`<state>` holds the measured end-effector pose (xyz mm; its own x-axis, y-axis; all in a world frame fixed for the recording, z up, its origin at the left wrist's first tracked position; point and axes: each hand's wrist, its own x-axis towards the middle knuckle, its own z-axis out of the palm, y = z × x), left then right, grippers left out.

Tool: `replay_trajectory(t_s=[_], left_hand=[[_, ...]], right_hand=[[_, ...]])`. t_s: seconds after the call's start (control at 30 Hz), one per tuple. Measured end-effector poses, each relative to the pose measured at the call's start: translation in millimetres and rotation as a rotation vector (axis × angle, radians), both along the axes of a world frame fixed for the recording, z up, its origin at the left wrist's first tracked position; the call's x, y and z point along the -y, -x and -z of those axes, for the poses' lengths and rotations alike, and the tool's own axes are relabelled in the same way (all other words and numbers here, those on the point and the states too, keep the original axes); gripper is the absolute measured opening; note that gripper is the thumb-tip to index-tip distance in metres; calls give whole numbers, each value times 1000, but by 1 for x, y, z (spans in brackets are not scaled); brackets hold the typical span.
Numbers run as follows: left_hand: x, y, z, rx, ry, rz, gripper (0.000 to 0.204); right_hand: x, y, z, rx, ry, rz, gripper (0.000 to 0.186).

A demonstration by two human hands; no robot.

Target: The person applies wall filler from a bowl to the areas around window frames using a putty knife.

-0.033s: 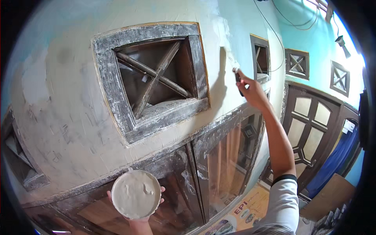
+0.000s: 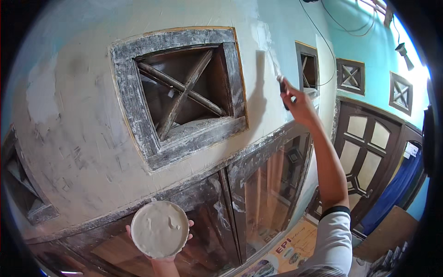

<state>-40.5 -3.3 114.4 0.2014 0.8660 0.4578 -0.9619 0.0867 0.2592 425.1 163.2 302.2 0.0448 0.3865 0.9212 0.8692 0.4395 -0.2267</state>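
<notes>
My right hand [image 2: 297, 102] is raised at the wall [image 2: 198, 157], closed around the dark handle of a putty knife [image 2: 283, 94]. Its pale blade blends into a whitish streak of filler [image 2: 263, 34], and I cannot tell how firmly it presses there. Low in front of me, my left hand [image 2: 162, 261] holds a round tub [image 2: 186, 217] from underneath, with fingertips showing at both sides. Off-white putty [image 2: 154, 231] fills the tub and has a small raised curl on its surface.
Left of the knife is a worn wooden vent frame [image 2: 131, 44] with crossed bars. Below runs a dark-framed glazed window [image 2: 235, 198]. To the right are a paneled door [image 2: 364, 152], a blue curtain [image 2: 392, 194], a hanging cable [image 2: 333, 55] and a printed banner [image 2: 295, 244].
My right hand and the putty knife have shifted slightly right and down along the wall. My left hand and the tub stay where they were.
</notes>
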Motion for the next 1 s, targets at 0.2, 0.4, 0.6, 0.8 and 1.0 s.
replay_trajectory(t_s=[0.2,0.4,0.6,0.8,1.0], left_hand=[[1,-13,-7,19,47,20,102],[3,-8,0,4,32,13,101],[0,-8,2,-12,46,-5,101],[-1,-16,0,-10,34,3,101],[8,-4,5,-16,68,-72,99]], right_hand=[[-18,-13,-81,-44,5,-30,54],[-15,-8,-4,12,107,-58,55],[10,-11,-43,-44,13,6,53],[-13,19,-53,0,171,-82,53],[12,19,36,-18,149,-93,56]])
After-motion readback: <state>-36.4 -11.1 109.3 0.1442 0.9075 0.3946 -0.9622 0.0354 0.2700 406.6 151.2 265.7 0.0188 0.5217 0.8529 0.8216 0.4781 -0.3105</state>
